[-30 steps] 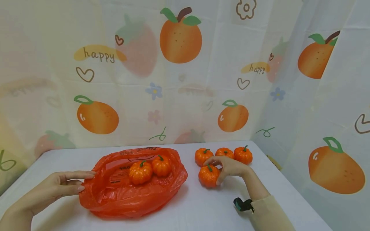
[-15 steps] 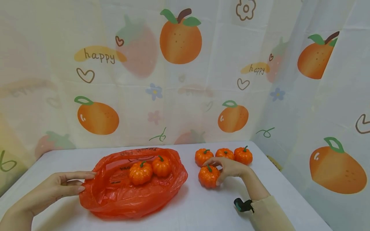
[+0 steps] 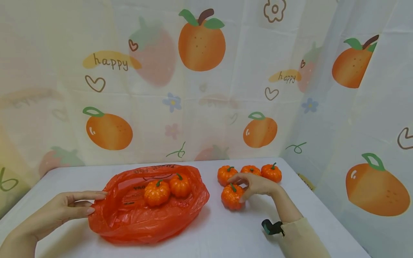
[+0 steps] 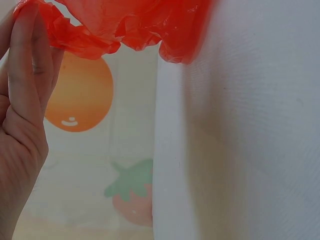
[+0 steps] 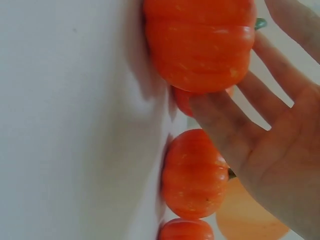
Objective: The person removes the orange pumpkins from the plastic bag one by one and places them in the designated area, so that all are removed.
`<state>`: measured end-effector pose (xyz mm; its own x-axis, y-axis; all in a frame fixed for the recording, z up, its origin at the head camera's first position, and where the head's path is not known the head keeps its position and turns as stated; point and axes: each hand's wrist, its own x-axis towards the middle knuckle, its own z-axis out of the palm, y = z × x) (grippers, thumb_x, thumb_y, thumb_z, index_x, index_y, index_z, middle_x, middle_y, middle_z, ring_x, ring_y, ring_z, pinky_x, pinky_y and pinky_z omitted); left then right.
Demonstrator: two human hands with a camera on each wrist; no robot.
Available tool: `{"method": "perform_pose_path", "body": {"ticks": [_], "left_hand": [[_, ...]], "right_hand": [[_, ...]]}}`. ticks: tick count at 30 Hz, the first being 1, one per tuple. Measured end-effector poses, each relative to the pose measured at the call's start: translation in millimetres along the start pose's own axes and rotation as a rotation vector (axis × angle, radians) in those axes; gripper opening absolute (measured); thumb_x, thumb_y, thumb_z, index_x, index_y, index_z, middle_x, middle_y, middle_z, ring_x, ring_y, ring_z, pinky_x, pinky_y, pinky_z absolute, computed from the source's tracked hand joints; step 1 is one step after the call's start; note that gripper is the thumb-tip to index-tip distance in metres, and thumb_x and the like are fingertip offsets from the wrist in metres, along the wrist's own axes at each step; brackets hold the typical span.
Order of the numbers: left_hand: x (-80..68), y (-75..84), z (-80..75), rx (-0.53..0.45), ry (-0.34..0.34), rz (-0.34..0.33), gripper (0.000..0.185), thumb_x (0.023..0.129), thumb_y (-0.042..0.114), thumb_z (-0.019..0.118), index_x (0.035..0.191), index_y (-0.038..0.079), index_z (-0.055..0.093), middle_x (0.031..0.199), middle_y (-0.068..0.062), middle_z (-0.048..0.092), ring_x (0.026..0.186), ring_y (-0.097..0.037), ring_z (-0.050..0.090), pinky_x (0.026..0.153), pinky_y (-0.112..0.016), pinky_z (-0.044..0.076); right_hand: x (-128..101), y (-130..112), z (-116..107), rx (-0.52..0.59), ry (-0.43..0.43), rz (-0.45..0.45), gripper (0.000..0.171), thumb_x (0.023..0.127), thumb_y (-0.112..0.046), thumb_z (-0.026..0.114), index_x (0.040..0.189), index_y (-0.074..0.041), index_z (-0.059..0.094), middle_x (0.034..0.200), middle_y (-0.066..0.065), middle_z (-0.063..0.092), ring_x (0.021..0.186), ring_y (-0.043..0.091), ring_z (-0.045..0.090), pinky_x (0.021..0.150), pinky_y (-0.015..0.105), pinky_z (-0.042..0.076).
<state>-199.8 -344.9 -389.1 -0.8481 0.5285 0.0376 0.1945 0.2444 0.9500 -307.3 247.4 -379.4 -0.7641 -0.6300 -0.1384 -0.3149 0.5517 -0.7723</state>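
Note:
My right hand [image 3: 238, 188] is curled over an orange toy pumpkin [image 3: 229, 199] on the white table, thumb on its near side and fingers over its green stem. The right wrist view shows the same pumpkin [image 5: 200, 45] against my right hand [image 5: 270, 140]. My left hand [image 3: 95, 203] has straight fingers that touch the left rim of an open red plastic bag [image 3: 151, 218]. In the left wrist view my left hand [image 4: 25, 100] lies along the bag's rim [image 4: 125, 25]. Two pumpkins [image 3: 156, 192] [image 3: 179, 185] lie inside the bag.
Three more pumpkins [image 3: 227, 174] [image 3: 250, 169] [image 3: 271, 172] stand in a row just behind my right hand; one [image 5: 192, 175] shows close to my palm. Fruit-printed curtains [image 3: 200, 107] close off the back and right of the table [image 3: 226, 233].
My right hand has closed a little more on the near pumpkin, which has shifted slightly left. The left hand and the bag have not moved.

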Motion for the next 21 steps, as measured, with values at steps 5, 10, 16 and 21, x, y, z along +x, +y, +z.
{"method": "perform_pose_path", "body": {"ticks": [5,10,16,21], "left_hand": [[-0.6,-0.7,-1.3,-0.024,-0.01,-0.018,0.042,0.099,-0.002,0.046,0.141,-0.003,0.048,0.131,0.014,0.067,0.108,-0.006,0.069,0.09,-0.019,0.055],[-1.0,0.8,-1.2,-0.009,0.0,-0.012,0.042,0.099,-0.002,0.047,0.141,-0.003,0.049,0.131,0.014,0.067,0.108,-0.007,0.069,0.09,-0.019,0.055],[-0.1,1.6,-0.5,0.001,-0.002,0.006,0.043,0.099,-0.002,0.047,0.141,-0.004,0.048,0.132,0.014,0.067,0.108,-0.007,0.069,0.09,-0.018,0.054],[-0.5,1.1,0.2,-0.011,-0.007,-0.007,0.043,0.099,-0.002,0.046,0.142,-0.004,0.047,0.132,0.013,0.066,0.109,-0.007,0.069,0.091,-0.018,0.054]], "right_hand": [[2,-6,-4,-0.023,0.063,0.011,0.057,0.078,-0.019,0.079,0.131,-0.017,0.06,0.135,0.006,0.061,0.129,0.033,0.052,0.103,0.049,0.049],[6,-16,-9,-0.049,0.154,-0.005,0.052,0.083,-0.023,0.077,0.131,-0.018,0.06,0.135,0.005,0.062,0.124,0.034,0.054,0.098,0.044,0.051],[10,-32,-13,-0.025,0.21,-0.083,0.052,0.085,-0.023,0.076,0.133,-0.013,0.059,0.141,0.014,0.058,0.127,0.04,0.055,0.098,0.048,0.054],[14,-45,-12,-0.02,0.21,-0.127,0.047,0.087,-0.023,0.074,0.131,-0.018,0.06,0.14,0.012,0.058,0.128,0.04,0.056,0.098,0.045,0.054]]}}
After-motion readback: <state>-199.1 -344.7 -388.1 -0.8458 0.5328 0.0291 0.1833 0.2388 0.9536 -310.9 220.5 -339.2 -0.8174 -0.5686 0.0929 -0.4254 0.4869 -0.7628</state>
